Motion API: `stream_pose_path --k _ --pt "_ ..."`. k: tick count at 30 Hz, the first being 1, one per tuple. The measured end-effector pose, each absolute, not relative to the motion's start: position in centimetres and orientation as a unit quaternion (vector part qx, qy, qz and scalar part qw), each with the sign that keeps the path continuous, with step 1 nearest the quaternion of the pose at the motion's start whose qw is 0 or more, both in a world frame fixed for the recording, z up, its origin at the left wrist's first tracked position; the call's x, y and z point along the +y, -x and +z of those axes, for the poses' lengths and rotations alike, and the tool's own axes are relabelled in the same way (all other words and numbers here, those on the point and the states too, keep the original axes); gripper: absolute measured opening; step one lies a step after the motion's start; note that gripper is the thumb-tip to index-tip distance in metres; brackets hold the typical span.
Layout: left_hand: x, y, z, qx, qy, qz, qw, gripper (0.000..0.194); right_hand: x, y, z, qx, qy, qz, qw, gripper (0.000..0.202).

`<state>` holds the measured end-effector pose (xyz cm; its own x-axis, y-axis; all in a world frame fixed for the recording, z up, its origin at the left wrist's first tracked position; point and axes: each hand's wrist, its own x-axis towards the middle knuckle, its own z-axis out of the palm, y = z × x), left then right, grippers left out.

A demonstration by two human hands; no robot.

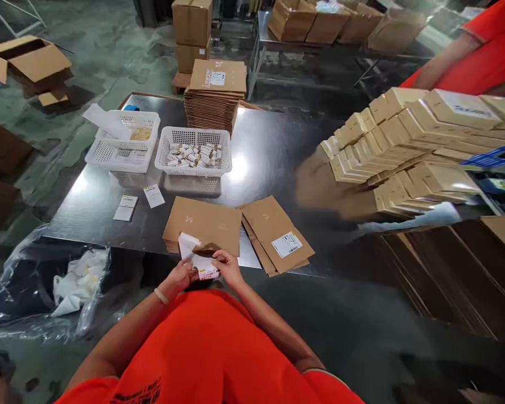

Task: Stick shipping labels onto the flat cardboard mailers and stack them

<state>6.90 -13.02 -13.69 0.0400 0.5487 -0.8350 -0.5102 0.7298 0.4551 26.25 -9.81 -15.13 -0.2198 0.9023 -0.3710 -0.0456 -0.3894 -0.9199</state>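
My left hand (182, 276) and my right hand (226, 265) meet at the near edge of the steel table (269, 151). Together they hold a white paper sheet with a pink-printed label (202, 266) and a small brown flap against it. Just beyond the hands lies a pile of flat brown cardboard envelopes (204, 223). A second fanned pile, its top envelope (278, 233) carrying a white label, lies to the right.
A white basket of small rolled items (194, 152) and a second white basket (124, 141) stand mid-table, with a tall stack of brown envelopes (216, 92) behind. Folded boxes (408, 140) pile at the right. Another person's arm (454, 56) shows top right. A bag-lined bin (46, 280) stands left.
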Motion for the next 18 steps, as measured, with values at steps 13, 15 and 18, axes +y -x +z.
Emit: stream_pose_path --k 13,15,18 --pt "-12.8 -8.7 -13.5 0.566 -0.257 0.408 0.669 0.068 -8.5 -26.9 -14.8 -0.386 0.503 0.696 0.336 0.039" --pt "-12.0 -8.7 -13.6 0.570 -0.265 0.392 0.672 0.065 -8.4 -27.4 -14.8 -0.407 0.505 0.681 0.340 0.033" --pt "-10.9 -8.6 -13.8 0.565 -0.269 0.378 0.683 0.064 -9.0 -27.5 -15.1 -0.448 0.525 0.628 0.359 0.021"
